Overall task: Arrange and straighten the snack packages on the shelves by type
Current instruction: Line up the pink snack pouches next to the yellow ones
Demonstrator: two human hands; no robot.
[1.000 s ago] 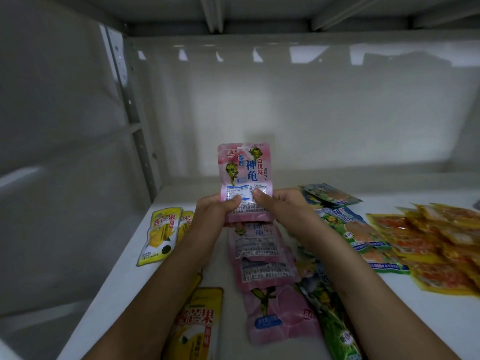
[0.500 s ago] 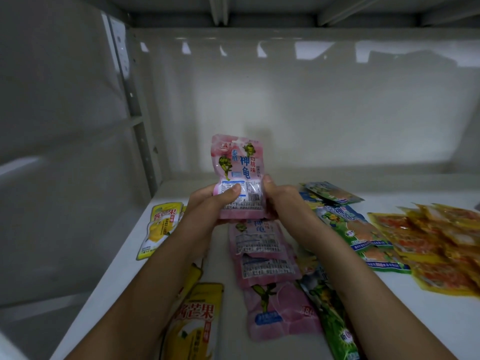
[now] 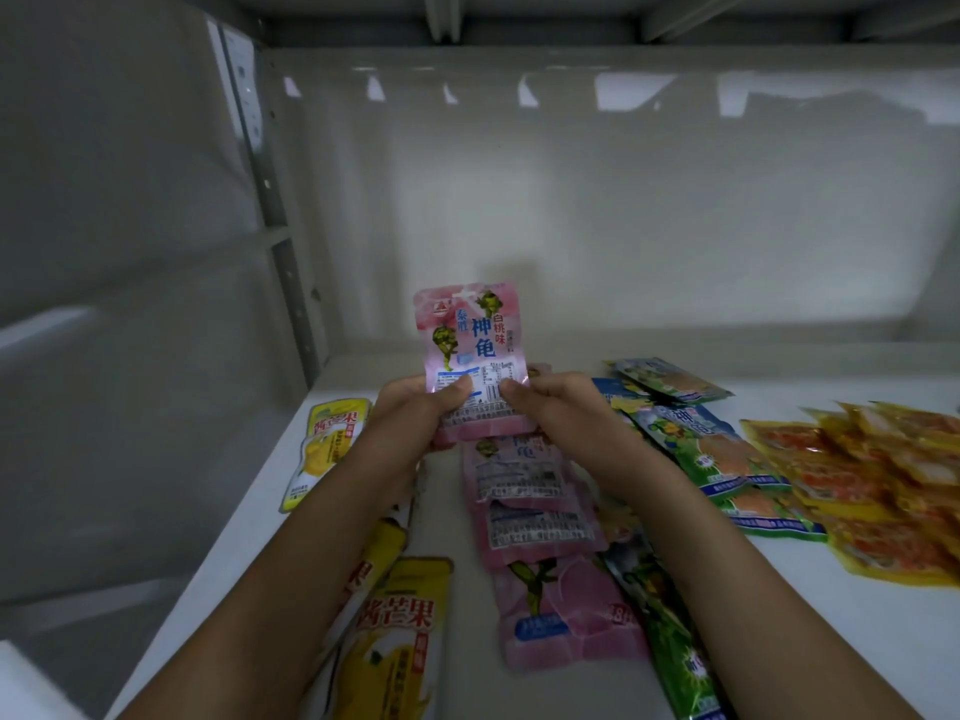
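Pink packet (image 3: 470,350) now lower, upright, top toward shelf back, pinched by left hand (image 3: 415,413) and right hand (image 3: 556,407).

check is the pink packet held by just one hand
No, both the left hand and the right hand pinch the pink packet.

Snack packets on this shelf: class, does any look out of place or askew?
Yes. The pink packets lie in a ragged overlapping column, their faces turned different ways. A green packet lies slanted beside them, apart from the green group. Both hands, left hand and right hand, hold one pink packet upright.
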